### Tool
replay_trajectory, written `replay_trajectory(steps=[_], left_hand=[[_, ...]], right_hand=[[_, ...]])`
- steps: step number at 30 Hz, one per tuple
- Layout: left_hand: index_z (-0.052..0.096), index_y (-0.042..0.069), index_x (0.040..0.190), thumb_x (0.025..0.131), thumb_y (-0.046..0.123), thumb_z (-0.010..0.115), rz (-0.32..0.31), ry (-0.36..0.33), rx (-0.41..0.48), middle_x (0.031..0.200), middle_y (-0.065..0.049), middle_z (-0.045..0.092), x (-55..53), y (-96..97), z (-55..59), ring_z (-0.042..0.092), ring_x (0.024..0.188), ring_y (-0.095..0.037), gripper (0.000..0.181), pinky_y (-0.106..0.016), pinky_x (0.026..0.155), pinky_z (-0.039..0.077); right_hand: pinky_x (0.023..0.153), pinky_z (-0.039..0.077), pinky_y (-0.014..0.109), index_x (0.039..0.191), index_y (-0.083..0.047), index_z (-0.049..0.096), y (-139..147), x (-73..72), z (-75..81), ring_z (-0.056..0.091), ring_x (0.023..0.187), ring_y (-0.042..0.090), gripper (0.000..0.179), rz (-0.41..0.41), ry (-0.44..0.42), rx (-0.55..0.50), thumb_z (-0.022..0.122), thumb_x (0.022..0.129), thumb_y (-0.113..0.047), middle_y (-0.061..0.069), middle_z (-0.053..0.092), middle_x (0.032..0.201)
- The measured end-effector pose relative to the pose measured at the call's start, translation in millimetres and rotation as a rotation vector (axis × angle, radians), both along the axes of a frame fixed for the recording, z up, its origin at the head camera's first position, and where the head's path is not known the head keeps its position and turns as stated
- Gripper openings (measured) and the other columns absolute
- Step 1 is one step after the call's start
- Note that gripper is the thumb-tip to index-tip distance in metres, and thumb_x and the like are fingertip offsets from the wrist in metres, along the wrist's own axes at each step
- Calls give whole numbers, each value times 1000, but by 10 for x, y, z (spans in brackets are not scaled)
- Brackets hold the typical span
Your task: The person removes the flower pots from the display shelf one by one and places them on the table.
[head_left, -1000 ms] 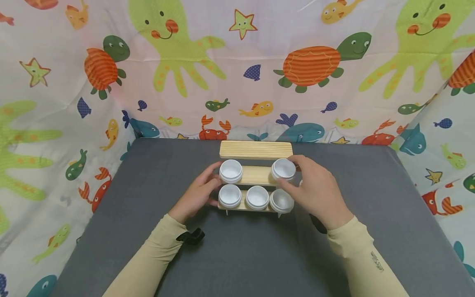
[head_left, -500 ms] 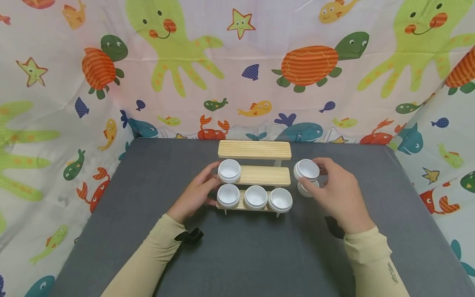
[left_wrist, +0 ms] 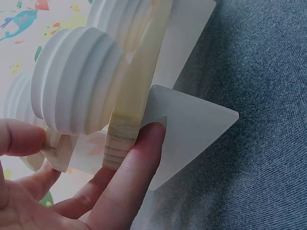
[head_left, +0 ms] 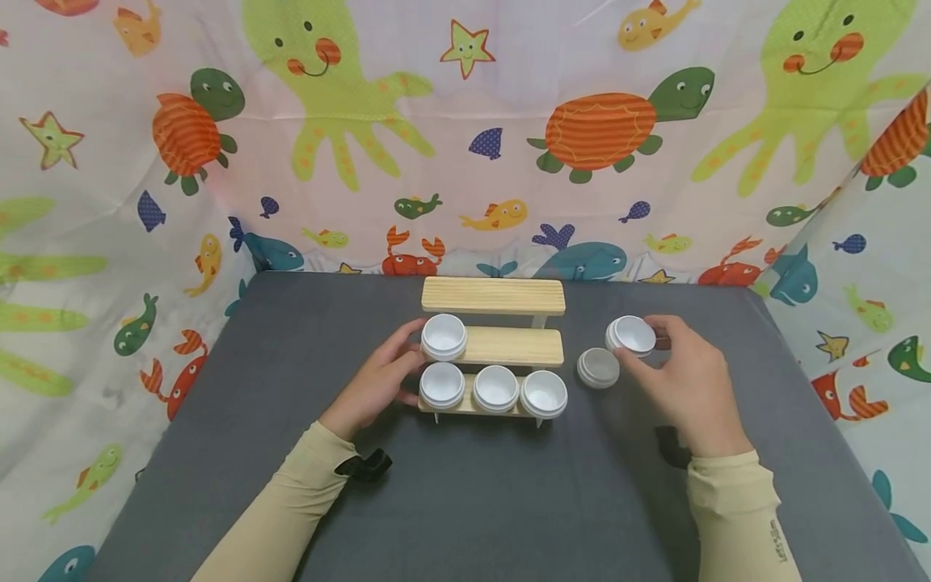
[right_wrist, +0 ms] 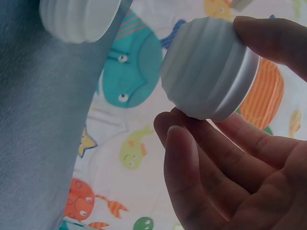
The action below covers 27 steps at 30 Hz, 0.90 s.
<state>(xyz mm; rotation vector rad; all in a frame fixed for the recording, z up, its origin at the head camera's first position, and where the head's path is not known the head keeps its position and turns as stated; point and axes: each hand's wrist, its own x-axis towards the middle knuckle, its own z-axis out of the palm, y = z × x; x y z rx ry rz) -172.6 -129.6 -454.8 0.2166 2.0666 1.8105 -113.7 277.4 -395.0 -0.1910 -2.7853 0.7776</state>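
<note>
A three-step wooden stand (head_left: 493, 296) has white ribbed cups on its lower steps. One white cup (head_left: 444, 337) sits at the left of the middle step. Along the bottom step are three more, including the right-hand cup (head_left: 543, 394). My left hand (head_left: 377, 378) grips the stand's left end, fingers against the wooden step edge (left_wrist: 123, 139). To the right of the stand, my right hand (head_left: 687, 380) pinches a white cup (right_wrist: 206, 69) between thumb and fingers, held above the table. Another white cup (head_left: 598, 368) stands on the table between that hand and the stand.
The grey cloth-covered table (head_left: 465, 501) runs back to a curtain (head_left: 465, 162) printed with sea animals, which also encloses both sides. Clear triangular supports (left_wrist: 187, 129) hold up the steps. A black strap (head_left: 367, 466) is on the left wrist.
My right hand has taken a cup off the right end of the middle step and carried it rightward. A cup standing on the table has come into view. My left hand stays on the stand.
</note>
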Motion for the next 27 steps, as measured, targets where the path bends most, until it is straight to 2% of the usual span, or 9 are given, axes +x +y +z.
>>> replay_trajectory(steps=[7, 14, 20, 27], left_hand=[[39, 32, 165, 110, 29, 54, 1, 1, -2, 151, -19, 61, -12, 4, 18, 68, 124, -36, 57, -49, 71, 67], [39, 31, 165, 110, 28, 55, 2, -3, -10, 152, -19, 60, -3, 4, 32, 67, 128, -37, 58, -48, 71, 67], [38, 32, 166, 110, 28, 54, -2, 1, -15, 152, -19, 60, -3, -5, 43, 67, 128, -37, 59, -47, 71, 67], [37, 31, 166, 110, 28, 54, -3, 3, -25, 151, -20, 59, 2, -14, 46, 67, 127, -37, 59, -47, 71, 67]], right_hand=[[84, 52, 52, 138, -2, 61, 174, -48, -64, 68, 111, 41, 64, -6, -41, -26, 82, 94, -44, 25, 72, 125], [88, 56, 62, 140, -1, 56, 301, -76, -138, 65, 116, 45, 70, -25, -150, -53, 80, 95, -48, 28, 66, 134], [83, 57, 59, 141, 1, 54, 332, -96, -177, 63, 116, 45, 71, -22, -218, -48, 81, 94, -45, 29, 65, 134], [73, 52, 43, 134, 1, 58, 393, -108, -253, 65, 100, 37, 67, 1, -228, -9, 83, 91, -43, 26, 69, 120]])
